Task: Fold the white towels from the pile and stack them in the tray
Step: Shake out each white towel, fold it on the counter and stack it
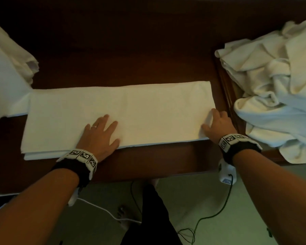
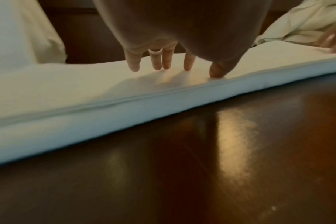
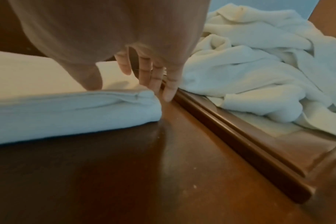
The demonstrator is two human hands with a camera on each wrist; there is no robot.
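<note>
A folded towel (image 1: pixel 120 117) lies on the table (image 1: pixel 124 55), long axis running left to right. The left hand (image 1: pixel 100 137) presses flat near its middle; the right hand (image 1: pixel 217 124), fingers loose, is at its right end, nearest for folding leftward.

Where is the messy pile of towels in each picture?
Head: the pile fills the right side, right of the right hand.
Left wrist: only a bit of it shows, in the top right corner.
Right wrist: it fills the upper right, behind a wooden rim.
Shared landmark: the folded towel lying flat on the dark table, with the pile past its right end.
</note>
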